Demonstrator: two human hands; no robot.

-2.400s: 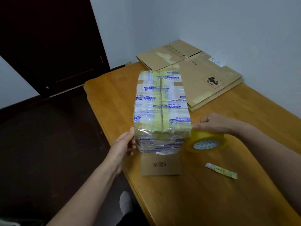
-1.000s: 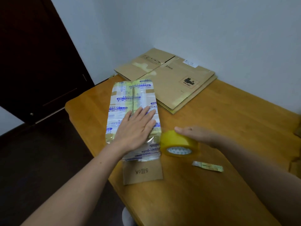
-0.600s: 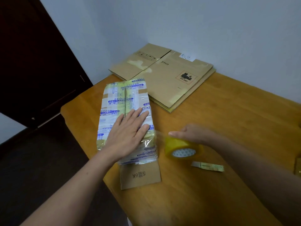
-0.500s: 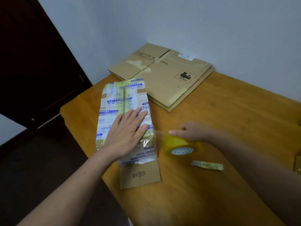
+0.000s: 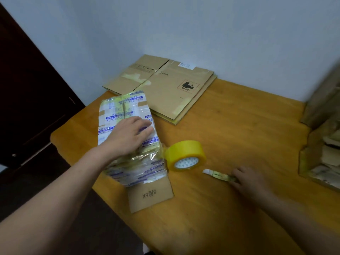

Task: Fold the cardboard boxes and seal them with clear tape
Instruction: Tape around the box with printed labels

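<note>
Glossy tape-wrapped box (image 5: 127, 107) lies under left hand (image 5: 127, 137), yellow roll (image 5: 185, 153) beside.

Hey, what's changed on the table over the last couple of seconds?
The right hand let go of the tape roll, now resting beside the taped box, and moved back to touch the small yellowish strip. The left hand stays pressed on that box; the flattened cartons are unmoved.

Tape roll (image 5: 185, 155) right of box (image 5: 127, 126)
</note>
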